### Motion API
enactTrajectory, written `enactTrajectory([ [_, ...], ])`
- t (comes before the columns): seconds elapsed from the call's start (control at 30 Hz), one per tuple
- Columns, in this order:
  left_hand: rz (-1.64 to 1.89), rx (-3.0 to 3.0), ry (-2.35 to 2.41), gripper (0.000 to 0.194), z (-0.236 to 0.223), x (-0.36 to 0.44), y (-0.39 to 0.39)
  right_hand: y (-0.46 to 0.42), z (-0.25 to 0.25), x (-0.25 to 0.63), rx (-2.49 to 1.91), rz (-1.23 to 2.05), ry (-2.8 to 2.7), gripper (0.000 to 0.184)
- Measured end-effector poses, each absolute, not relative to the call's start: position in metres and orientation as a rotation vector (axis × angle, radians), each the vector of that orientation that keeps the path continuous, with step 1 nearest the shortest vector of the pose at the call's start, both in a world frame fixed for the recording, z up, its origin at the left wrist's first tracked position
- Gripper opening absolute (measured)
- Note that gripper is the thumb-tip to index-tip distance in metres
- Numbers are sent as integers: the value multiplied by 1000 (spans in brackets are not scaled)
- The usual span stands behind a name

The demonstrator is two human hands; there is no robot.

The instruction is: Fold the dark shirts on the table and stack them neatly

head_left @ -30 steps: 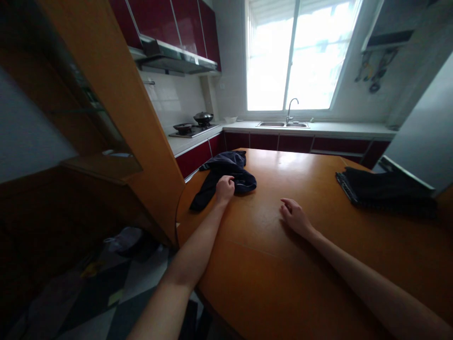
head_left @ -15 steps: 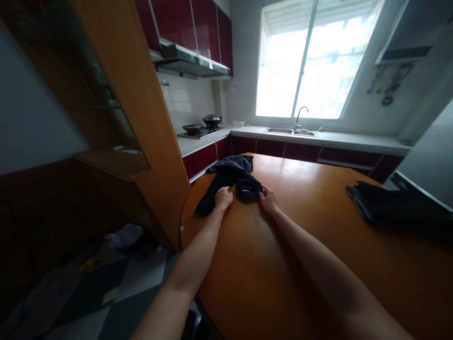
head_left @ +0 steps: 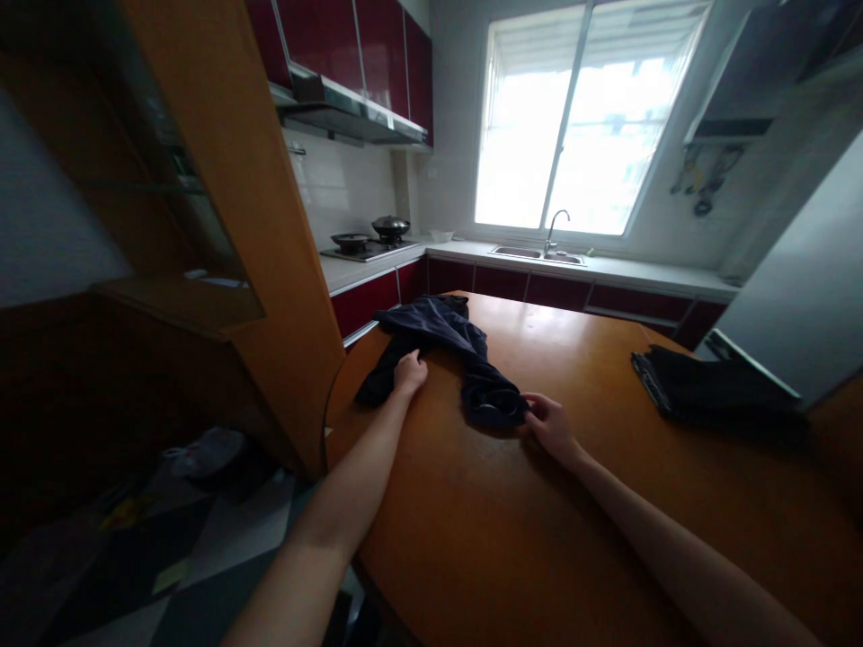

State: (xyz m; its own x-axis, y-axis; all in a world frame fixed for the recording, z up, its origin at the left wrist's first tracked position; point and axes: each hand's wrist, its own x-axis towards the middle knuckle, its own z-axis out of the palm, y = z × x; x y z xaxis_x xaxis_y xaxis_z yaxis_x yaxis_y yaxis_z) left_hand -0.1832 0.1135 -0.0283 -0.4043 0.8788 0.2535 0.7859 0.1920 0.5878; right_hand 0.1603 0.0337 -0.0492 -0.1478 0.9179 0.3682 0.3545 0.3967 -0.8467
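A dark navy garment [head_left: 431, 322] lies rumpled on the far left part of the wooden table [head_left: 472, 512], with two long parts reaching toward me. I cannot tell whether these are legs or sleeves. At the inner edge of the left part, my left hand [head_left: 410, 372] is closed with the fingers pinching the cloth. My right hand [head_left: 551, 424] grips the end of the other part between thumb and fingers, at the right side of its rounded, bunched opening. Both hands rest low, close to the tabletop.
A folded black cloth [head_left: 715, 391] lies at the table's right. A wooden cabinet [head_left: 270, 270] stands close on the left. Beyond are a counter with a sink [head_left: 539, 254], a stove with pans [head_left: 368, 247] and a window. Bags [head_left: 209, 454] lie on the checked floor.
My right hand has moved right and toward me, pulling its part of the garment outward. The garment's two parts are now farther apart. The left hand stays on the cloth; the view has turned slightly right.
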Motion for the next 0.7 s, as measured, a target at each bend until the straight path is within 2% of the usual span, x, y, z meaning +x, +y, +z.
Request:
enactTrajectory([
  [0.33,1069,1420,2393,44,-19,-173,113,-97,-38,227,-1003,1114,-1957,25],
  [0.53,1016,1413,2416,35,-15,-164,112,-92,-30,218,-975,1228,-1866,37],
  [0.7,1046,1560,2339,35,27,-138,142,-86,-30,211,-965,1251,-1832,41],
])
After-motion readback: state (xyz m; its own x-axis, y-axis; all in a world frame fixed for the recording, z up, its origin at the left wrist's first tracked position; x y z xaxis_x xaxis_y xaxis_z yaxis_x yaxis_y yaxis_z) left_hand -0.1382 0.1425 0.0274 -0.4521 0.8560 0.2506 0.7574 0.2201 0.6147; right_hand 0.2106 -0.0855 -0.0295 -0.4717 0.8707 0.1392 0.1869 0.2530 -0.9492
